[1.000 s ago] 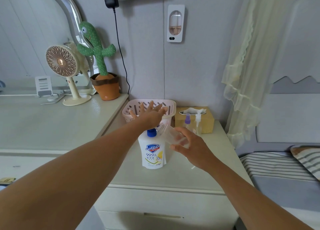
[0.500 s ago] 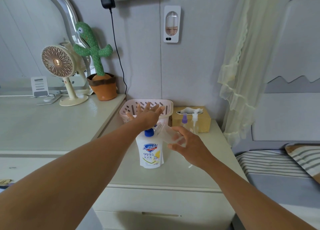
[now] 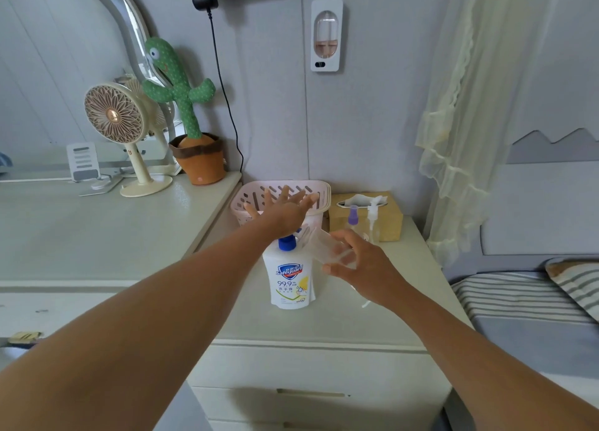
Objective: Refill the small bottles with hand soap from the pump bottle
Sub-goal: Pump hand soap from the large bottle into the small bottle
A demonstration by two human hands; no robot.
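A white hand-soap pump bottle (image 3: 290, 280) with a blue pump stands on the low cabinet top. My left hand (image 3: 282, 212) lies flat on the pump head, palm down and fingers spread. My right hand (image 3: 363, 268) holds a small clear bottle (image 3: 325, 247) tilted, its mouth at the pump's spout. Behind them stand two more small bottles, one with a purple spray cap (image 3: 352, 218) and one with a white pump (image 3: 373, 220).
A pink slotted basket (image 3: 319, 192) and a tan tissue box (image 3: 390, 220) sit at the back of the cabinet (image 3: 324, 323). On the higher desk to the left stand a fan (image 3: 120, 125) and a toy cactus in a pot (image 3: 188, 119). To the right is a bed (image 3: 525, 304).
Both hands and both bottles keep their poses. Only the camera has shifted slightly.
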